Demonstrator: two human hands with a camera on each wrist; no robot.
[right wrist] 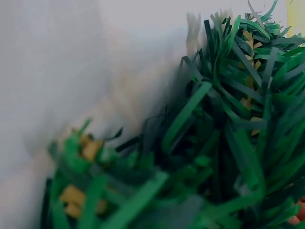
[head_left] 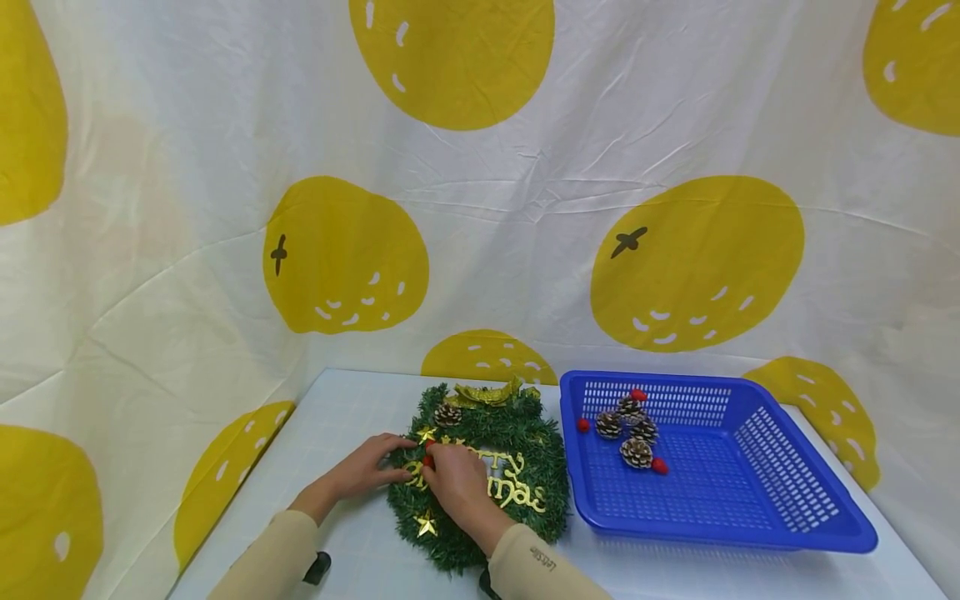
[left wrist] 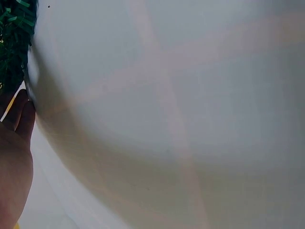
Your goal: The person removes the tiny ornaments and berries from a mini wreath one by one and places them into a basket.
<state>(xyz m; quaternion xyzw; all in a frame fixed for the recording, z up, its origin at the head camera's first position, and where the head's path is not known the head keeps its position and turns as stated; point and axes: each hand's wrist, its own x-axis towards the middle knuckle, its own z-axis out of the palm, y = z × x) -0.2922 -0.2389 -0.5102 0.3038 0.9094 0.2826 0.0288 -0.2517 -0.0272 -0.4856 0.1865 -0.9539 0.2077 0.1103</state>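
Note:
A green tinsel wreath (head_left: 551, 467) lies flat on the table, with gold "Merry Christmas" lettering (head_left: 517, 492) across its middle. It carries gold stars (head_left: 425, 523), a pine cone (head_left: 448, 414) and a gold bow (head_left: 487, 393) at the top. On the wreath's left side my right hand (head_left: 459, 479) pinches a small red berry (head_left: 428, 461), its fingertips partly hidden. Another red bit (head_left: 430, 445) shows just above. My left hand (head_left: 371, 467) rests at the left edge, fingers extended onto the greenery. The right wrist view is filled by green strands (right wrist: 238, 143).
Right of the wreath stands a blue plastic basket (head_left: 720, 533) holding several pine cones (head_left: 637, 452) and red berries (head_left: 659, 466). A pale table (head_left: 352, 533) lies beneath. Behind hangs a white cloth (head_left: 510, 250) printed with yellow fruit.

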